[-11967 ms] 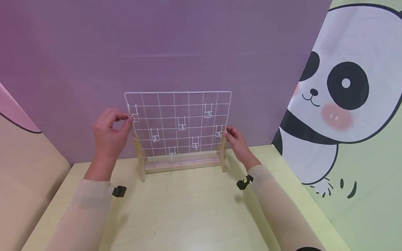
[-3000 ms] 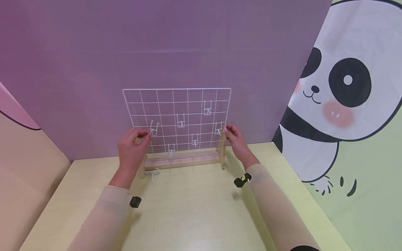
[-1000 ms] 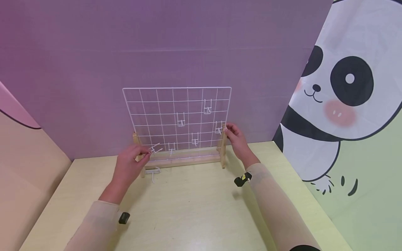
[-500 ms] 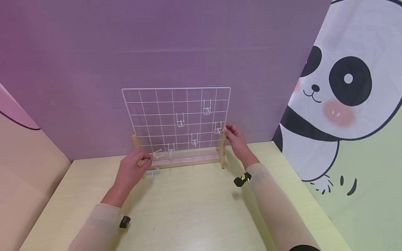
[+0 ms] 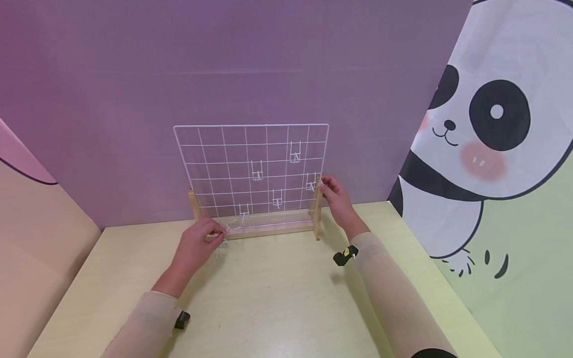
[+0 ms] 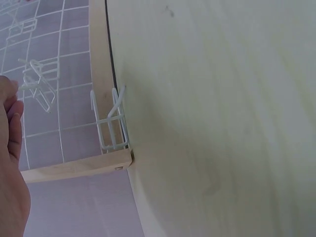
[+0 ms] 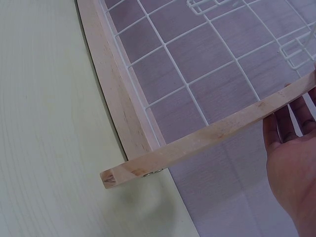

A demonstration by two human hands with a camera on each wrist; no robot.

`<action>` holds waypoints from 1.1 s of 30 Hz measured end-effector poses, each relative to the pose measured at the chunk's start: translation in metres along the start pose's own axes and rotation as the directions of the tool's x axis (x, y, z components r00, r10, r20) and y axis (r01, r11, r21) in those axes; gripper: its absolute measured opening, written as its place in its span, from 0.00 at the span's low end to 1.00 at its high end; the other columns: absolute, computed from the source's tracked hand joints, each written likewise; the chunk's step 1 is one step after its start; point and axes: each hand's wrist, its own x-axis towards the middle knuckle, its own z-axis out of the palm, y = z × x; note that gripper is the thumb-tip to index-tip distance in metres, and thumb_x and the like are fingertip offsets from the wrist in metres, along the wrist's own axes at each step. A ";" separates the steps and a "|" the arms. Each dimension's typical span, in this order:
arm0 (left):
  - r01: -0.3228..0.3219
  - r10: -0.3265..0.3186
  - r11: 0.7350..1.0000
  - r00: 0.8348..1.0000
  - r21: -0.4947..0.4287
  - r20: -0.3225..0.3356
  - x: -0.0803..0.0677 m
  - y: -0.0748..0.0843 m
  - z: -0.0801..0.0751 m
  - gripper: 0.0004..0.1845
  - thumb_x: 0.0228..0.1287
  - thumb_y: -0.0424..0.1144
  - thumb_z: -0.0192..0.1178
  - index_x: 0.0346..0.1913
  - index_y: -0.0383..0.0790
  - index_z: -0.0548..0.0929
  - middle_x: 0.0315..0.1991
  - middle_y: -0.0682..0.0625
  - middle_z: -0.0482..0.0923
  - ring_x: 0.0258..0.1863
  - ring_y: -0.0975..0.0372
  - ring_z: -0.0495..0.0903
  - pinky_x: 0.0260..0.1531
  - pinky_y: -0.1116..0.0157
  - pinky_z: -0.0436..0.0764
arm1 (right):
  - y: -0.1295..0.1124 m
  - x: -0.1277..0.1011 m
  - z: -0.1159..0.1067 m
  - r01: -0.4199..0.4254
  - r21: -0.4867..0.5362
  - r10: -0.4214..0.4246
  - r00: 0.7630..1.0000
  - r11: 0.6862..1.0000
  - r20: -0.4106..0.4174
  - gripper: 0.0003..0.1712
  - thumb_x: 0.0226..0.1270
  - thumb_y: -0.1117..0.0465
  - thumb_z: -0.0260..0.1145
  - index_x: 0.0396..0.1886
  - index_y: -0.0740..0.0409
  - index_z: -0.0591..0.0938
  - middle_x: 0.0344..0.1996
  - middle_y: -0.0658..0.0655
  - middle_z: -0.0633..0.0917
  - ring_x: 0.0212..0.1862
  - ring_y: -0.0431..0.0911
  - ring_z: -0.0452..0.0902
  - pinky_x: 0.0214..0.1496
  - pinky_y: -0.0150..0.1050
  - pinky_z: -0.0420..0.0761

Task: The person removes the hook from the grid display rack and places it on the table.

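Pale tabletop (image 5: 277, 298) nearest. Left hand (image 5: 197, 243) low, pinching a detached hook (image 6: 37, 89) beside another loose hook (image 6: 111, 123). Right hand (image 5: 336, 196) gripping the wire grid (image 5: 215, 159) edge. Beyond, five hooks (image 5: 257, 171) left hanging; probably two off.

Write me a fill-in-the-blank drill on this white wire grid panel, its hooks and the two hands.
1. The white wire grid panel stands in a ____ base.
2. The number of white wire hooks hanging on the grid is ____.
3. The left hand pinches a loose white hook low beside the base; the hand at the panel's right post is the ____ hand.
4. A second loose hook lies on the ____ tabletop.

Missing words: wooden; five; right; pale yellow
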 end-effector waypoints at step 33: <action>0.069 -0.071 0.997 0.959 0.019 0.273 0.007 0.004 0.017 0.11 0.63 0.22 0.76 0.34 0.42 0.87 0.38 0.53 0.85 0.40 0.55 0.89 0.42 0.55 0.91 | -0.003 -0.001 0.001 0.009 0.023 -0.009 1.000 1.000 -0.004 0.17 0.89 0.61 0.60 0.68 0.65 0.77 0.55 0.51 0.81 0.61 0.45 0.77 0.81 0.51 0.70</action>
